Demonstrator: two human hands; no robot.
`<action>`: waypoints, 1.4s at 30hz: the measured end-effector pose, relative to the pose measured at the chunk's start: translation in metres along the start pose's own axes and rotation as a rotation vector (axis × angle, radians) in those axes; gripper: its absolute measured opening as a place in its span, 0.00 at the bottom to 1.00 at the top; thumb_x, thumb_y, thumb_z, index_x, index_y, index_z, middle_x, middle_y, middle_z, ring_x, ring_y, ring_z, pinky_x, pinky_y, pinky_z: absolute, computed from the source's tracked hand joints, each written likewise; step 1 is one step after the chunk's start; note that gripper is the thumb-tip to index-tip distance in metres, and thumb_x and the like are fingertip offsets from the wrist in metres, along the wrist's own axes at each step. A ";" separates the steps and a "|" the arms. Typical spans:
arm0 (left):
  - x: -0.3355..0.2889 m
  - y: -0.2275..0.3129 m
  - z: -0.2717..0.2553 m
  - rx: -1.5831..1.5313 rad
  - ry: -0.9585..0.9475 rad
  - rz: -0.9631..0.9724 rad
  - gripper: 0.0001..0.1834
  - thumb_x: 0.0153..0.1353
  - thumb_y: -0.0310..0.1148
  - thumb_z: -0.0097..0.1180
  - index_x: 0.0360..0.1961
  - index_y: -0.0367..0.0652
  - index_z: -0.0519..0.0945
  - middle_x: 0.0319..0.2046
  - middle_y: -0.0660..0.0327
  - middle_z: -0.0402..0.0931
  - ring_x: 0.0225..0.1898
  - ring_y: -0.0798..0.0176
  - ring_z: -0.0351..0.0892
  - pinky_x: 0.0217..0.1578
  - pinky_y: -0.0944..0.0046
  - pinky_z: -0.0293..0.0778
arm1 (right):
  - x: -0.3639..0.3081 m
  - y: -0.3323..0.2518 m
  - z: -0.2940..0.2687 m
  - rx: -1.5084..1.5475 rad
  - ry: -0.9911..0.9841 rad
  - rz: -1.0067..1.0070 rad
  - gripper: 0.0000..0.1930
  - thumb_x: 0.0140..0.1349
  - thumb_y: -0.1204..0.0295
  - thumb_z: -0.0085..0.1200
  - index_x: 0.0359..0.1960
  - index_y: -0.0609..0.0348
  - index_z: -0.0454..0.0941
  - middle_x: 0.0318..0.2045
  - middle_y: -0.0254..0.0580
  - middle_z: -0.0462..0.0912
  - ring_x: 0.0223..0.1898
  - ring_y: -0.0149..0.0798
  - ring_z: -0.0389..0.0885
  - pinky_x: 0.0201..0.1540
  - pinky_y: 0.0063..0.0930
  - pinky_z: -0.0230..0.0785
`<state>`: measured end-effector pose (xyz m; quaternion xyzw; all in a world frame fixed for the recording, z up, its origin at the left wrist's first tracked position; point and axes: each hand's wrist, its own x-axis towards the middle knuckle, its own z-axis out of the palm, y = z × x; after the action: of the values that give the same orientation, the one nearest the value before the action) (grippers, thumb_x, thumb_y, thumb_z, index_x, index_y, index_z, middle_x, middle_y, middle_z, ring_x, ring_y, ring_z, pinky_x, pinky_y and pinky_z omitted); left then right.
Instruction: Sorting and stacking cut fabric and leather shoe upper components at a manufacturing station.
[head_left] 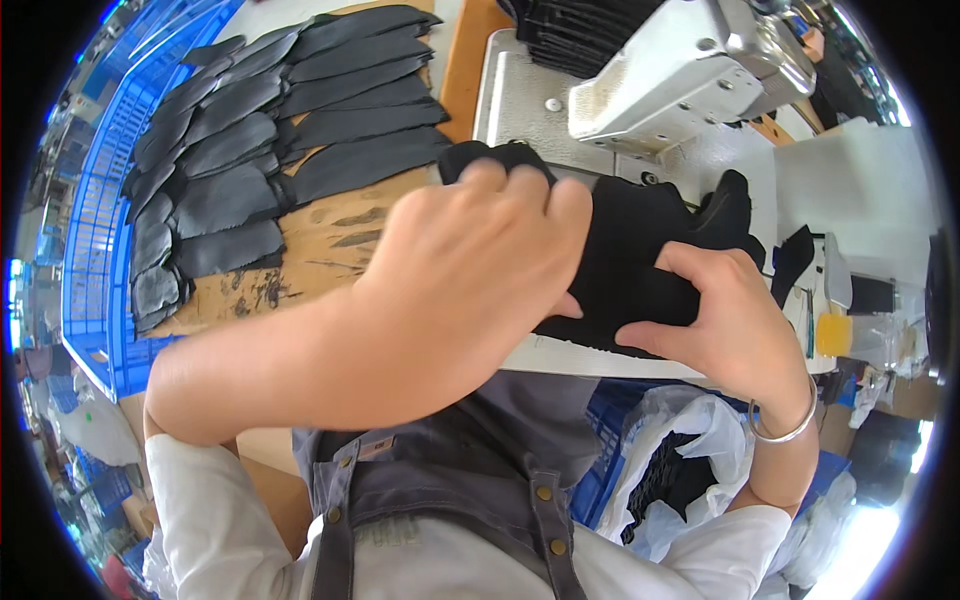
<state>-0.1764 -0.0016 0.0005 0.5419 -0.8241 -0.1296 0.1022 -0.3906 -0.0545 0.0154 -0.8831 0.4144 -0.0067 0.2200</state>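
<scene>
Black cloth with rounded, finger-like lobes, like a glove piece (635,250), lies over the front of the sewing machine's bed. My left hand (485,240) curls over its left part, knuckles up, with the thumb tip showing at the near side; its fingertips are hidden and the hand is slightly blurred. On the right, my right hand (725,310) grips the same glove piece between thumb and fingers, near its front edge. A silver bangle (785,430) circles my right wrist. Right behind the cloth stands the white sewing machine head (650,95).
Overlapping rows of black cut pieces (230,195) cover a brown board (330,225) at left, beside a blue crate (95,230). More black pieces (580,35) are stacked behind the machine. Below the table edge, a clear plastic bag (715,435) holds black material.
</scene>
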 end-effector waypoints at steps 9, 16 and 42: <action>0.000 0.008 0.045 0.095 0.093 0.424 0.51 0.36 0.46 0.64 0.63 0.32 0.64 0.67 0.51 0.58 0.68 0.51 0.58 0.66 0.50 0.54 | 0.004 0.018 -0.007 -0.005 0.047 -0.033 0.19 0.48 0.60 0.66 0.25 0.67 0.77 0.22 0.55 0.79 0.30 0.57 0.79 0.33 0.43 0.71; 0.003 0.015 0.035 0.119 0.041 0.433 0.50 0.41 0.51 0.63 0.63 0.34 0.64 0.67 0.53 0.58 0.67 0.52 0.58 0.65 0.49 0.52 | -0.013 0.050 -0.028 0.400 -0.164 0.265 0.14 0.58 0.66 0.61 0.25 0.66 0.76 0.16 0.40 0.78 0.17 0.33 0.77 0.22 0.27 0.67; 0.016 0.023 0.042 0.058 -0.031 0.466 0.48 0.35 0.47 0.67 0.65 0.60 0.67 0.69 0.57 0.55 0.69 0.53 0.55 0.66 0.48 0.53 | -0.021 0.063 -0.017 0.383 -0.096 0.099 0.12 0.55 0.70 0.64 0.24 0.62 0.73 0.16 0.32 0.74 0.19 0.25 0.70 0.23 0.23 0.62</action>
<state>-0.2154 -0.0038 -0.0311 0.3375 -0.9318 -0.0871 0.1013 -0.4535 -0.0808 0.0094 -0.8031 0.4374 -0.0321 0.4034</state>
